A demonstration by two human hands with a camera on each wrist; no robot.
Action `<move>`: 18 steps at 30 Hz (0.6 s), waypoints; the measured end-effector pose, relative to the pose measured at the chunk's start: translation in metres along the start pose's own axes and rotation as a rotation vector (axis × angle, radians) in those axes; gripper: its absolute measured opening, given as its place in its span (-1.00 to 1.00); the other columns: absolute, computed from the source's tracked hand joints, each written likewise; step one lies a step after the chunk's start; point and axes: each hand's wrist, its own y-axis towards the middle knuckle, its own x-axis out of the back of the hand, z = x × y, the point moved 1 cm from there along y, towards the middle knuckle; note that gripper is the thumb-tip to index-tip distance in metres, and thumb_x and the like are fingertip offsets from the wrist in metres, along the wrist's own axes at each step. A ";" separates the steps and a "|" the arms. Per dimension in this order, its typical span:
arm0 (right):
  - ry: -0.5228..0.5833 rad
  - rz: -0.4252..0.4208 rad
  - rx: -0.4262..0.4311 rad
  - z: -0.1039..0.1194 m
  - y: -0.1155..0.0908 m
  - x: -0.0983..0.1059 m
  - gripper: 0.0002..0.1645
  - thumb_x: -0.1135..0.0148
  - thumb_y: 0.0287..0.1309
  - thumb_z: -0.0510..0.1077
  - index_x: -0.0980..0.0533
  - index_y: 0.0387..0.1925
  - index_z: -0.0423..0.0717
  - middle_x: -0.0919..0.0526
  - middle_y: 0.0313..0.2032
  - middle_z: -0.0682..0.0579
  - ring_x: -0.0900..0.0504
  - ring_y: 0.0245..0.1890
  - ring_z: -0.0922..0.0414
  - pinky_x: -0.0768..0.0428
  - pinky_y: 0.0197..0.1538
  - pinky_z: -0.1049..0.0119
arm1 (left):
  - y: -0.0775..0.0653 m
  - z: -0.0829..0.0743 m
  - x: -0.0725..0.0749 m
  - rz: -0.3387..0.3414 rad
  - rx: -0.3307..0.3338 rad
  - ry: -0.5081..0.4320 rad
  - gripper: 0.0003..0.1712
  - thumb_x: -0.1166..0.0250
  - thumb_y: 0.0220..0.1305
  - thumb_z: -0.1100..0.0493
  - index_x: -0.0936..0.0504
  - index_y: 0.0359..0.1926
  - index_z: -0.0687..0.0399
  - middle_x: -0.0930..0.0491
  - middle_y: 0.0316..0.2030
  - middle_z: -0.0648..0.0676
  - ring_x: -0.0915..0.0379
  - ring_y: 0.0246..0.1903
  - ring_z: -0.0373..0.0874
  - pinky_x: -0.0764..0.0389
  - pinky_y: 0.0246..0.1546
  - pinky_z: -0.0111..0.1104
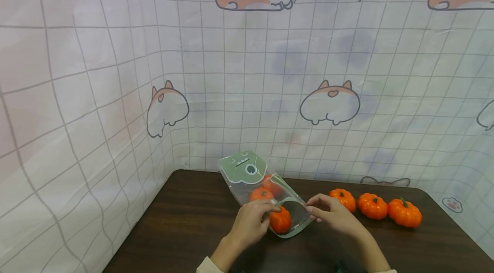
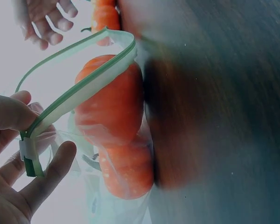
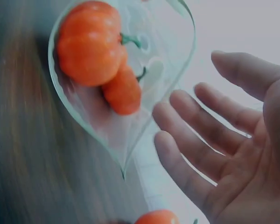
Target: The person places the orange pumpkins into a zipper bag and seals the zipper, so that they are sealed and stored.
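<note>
A clear zip bag [image 1: 237, 190] with a green printed end lies on the table, mouth held wide. Inside are three small orange pumpkins [image 1: 280, 220], one of them right at the mouth. With thumb and fingers my left hand [image 1: 252, 220] pinches the bag's green-edged rim beside a white slider [image 2: 28, 149]. My right hand [image 1: 332, 214] is at the opposite corner of the mouth. In the right wrist view its fingers [image 3: 196, 121] are spread and relaxed, with nothing between them, beside the rim.
Three more small pumpkins [image 1: 372, 206] stand in a row on the dark wooden table [image 1: 185, 221], to the right of my right hand. A pale checked curtain [image 1: 254, 63] with cartoon dogs hangs behind the table and along its sides.
</note>
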 end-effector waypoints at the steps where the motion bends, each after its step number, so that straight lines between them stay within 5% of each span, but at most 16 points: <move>1: -0.005 -0.041 -0.015 -0.001 -0.001 0.002 -0.53 -0.21 0.42 -0.01 -0.47 0.12 -0.32 -0.63 -0.04 -0.25 -0.67 -0.10 -0.02 -0.67 -0.07 0.25 | 0.000 0.000 0.000 -0.001 0.001 -0.002 -0.60 -0.34 0.08 0.42 -0.83 -0.15 -0.12 -0.79 -0.07 -0.14 -0.70 -0.03 -0.27 -0.69 -0.14 -0.34; 8: -0.017 -0.316 -0.140 -0.007 -0.007 0.017 -0.50 -0.25 0.40 0.04 -0.47 0.18 -0.20 -0.53 0.21 -0.22 -0.64 0.01 0.09 -0.68 -0.01 0.29 | 0.001 0.001 0.002 0.004 0.002 -0.006 -0.61 -0.35 0.08 0.42 -0.83 -0.15 -0.12 -0.79 -0.09 -0.14 -0.70 -0.04 -0.26 -0.64 -0.22 -0.41; 13: -0.006 -0.392 -0.180 -0.019 -0.011 0.029 -0.42 -0.19 0.44 0.02 -0.35 0.30 -0.23 -0.39 0.32 -0.25 -0.58 0.00 0.23 -0.66 -0.01 0.37 | 0.001 0.002 0.002 0.007 -0.001 -0.004 -0.61 -0.35 0.08 0.41 -0.83 -0.16 -0.12 -0.79 -0.10 -0.15 -0.70 -0.08 -0.27 -0.60 -0.26 -0.46; 18: -0.018 -0.420 -0.227 -0.030 -0.015 0.037 -0.26 -0.18 0.43 0.13 -0.22 0.40 -0.20 -0.29 0.41 -0.28 -0.50 0.23 -0.03 -0.61 0.02 0.31 | 0.000 0.002 0.001 0.004 -0.011 0.003 -0.62 -0.36 0.07 0.41 -0.82 -0.16 -0.12 -0.79 -0.11 -0.15 -0.70 -0.07 -0.27 -0.69 -0.15 -0.35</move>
